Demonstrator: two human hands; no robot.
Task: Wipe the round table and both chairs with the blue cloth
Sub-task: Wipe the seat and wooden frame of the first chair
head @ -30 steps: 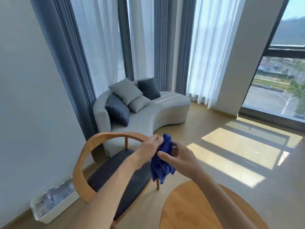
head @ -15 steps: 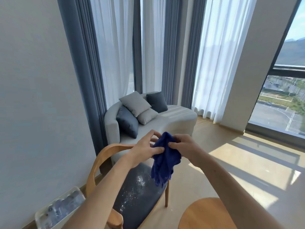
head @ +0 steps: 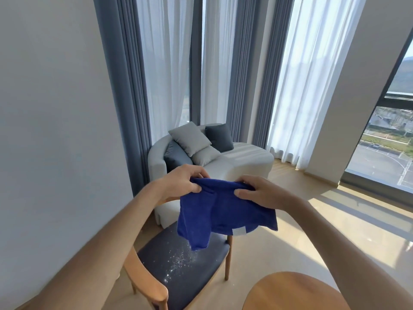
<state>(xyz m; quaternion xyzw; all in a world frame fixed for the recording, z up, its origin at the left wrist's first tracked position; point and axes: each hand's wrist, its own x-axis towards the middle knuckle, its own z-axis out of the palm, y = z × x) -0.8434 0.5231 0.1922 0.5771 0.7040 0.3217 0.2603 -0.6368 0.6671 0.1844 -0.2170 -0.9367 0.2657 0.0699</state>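
The bunched blue terry cloth (head: 225,211) has opened out since a moment ago: left hand (head: 183,183) and right hand (head: 259,193) each pinch its top edge, spread apart, and it hangs above the dark-cushioned wooden chair (head: 178,274), whose seat is speckled white. The round wooden table (head: 290,291) sits lower right. Wiping looks imminent, likely this seat first.

Light wood floor (head: 335,231) carries the wooden chair (head: 178,271), round table (head: 290,291) and curved sofa (head: 234,166), sofa's got cushions (head: 190,138).
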